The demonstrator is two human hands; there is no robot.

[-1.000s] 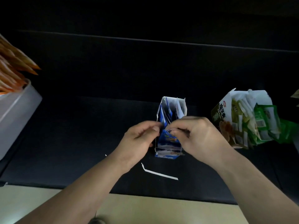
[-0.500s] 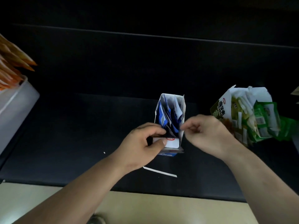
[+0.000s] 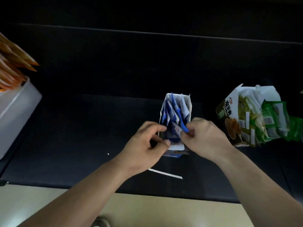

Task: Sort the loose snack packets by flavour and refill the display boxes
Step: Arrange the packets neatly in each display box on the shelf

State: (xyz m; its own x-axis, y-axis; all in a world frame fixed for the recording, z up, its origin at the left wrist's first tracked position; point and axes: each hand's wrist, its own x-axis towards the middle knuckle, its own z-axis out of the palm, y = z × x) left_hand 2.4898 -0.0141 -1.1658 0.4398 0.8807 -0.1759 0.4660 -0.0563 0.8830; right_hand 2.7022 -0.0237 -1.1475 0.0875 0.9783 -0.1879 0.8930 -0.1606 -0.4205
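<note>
both hands [image 3: 148,141] [image 3: 205,138] pinch blue packets [image 3: 176,130] in box [image 3: 188,102]

- Green box [image 3: 229,122]: large white Chinese characters run down its front, seemingly 魔芋爽; the small red logo above them is too small to read.
- Blue packet [image 3: 175,128]: a red oval logo, unreadable.
- Blue box [image 3: 172,154]: front print blurred.

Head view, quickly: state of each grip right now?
Left grip: holds the blue-and-white cardboard display box.
Right grip: pinches a flat blue snack packet.
</note>
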